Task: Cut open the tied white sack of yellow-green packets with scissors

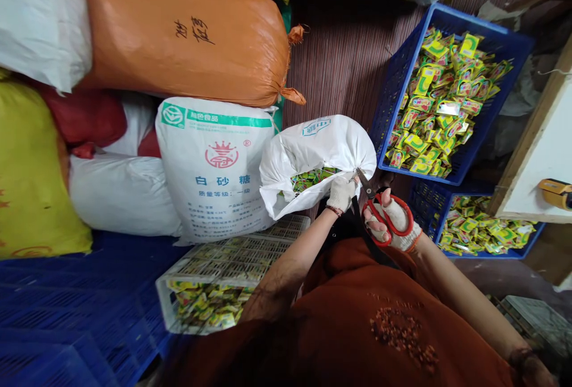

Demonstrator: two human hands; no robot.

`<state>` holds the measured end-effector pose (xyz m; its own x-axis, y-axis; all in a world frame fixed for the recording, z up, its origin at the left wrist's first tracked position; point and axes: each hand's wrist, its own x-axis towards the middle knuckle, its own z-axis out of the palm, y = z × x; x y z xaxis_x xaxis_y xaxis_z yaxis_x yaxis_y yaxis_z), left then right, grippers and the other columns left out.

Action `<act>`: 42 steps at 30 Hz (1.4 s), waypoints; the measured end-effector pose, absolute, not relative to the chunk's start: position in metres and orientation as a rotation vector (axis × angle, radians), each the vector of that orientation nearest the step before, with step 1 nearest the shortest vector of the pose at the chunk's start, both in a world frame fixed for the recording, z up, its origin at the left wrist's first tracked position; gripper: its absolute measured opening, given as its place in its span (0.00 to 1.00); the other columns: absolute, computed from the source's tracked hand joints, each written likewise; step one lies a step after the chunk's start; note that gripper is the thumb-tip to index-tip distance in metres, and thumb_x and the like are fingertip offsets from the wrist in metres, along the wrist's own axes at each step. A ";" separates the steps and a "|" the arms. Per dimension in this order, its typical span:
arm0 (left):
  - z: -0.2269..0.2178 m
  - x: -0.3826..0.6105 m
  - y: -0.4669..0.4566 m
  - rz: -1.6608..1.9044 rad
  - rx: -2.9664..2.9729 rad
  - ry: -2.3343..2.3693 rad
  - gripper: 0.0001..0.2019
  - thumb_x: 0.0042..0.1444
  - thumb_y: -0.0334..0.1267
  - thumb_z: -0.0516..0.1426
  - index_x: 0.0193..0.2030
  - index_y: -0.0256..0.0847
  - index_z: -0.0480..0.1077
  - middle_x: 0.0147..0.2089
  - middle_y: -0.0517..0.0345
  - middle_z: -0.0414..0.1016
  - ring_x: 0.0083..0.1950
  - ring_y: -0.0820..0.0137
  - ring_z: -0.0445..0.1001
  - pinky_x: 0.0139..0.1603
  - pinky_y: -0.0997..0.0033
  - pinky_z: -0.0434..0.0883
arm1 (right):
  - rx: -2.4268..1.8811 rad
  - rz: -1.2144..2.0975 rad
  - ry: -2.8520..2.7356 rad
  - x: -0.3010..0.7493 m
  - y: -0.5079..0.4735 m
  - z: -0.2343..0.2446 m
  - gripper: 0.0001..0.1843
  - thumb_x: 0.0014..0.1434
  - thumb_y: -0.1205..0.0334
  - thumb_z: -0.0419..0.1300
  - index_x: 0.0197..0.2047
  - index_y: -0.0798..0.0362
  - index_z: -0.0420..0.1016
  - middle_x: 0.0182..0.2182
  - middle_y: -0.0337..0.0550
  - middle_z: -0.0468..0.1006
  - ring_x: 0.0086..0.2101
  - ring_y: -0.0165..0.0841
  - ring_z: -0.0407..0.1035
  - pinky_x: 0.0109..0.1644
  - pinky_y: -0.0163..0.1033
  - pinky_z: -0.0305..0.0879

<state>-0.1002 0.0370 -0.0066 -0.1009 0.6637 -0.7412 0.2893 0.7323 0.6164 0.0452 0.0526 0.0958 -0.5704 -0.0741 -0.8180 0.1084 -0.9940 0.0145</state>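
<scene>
A white woven sack (322, 148) lies in front of me, its mouth gaping over yellow-green sachets (308, 179). My left hand (342, 193), in a white glove, pinches the sack's edge near the opening. My right hand (395, 223), also gloved, is closed through the handles of red scissors (379, 211), whose blades point up at the sack's edge beside my left hand.
A blue crate (393, 95) full of sachets stands at the right, a second blue crate (424, 202) below it. A white crate (223, 268) with sachets sits at lower left. Big sacks (187, 29) pile up behind. A tape dispenser (556, 193) lies on a white table at far right.
</scene>
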 end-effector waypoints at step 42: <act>0.027 -0.138 0.029 0.095 1.032 1.844 0.19 0.58 0.41 0.59 0.57 0.41 0.73 0.45 0.44 0.79 0.48 0.53 0.76 0.51 0.60 0.68 | 2.168 -1.709 1.694 0.014 0.139 -0.007 0.15 0.44 0.60 0.64 0.32 0.49 0.60 0.23 0.33 0.66 0.27 0.31 0.60 0.36 0.39 0.59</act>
<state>-0.1378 0.0291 0.0266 -0.1568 0.6839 -0.7126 0.6069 0.6359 0.4767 0.0137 0.1394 -0.0071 -0.1011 0.7497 -0.6540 0.6474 -0.4496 -0.6154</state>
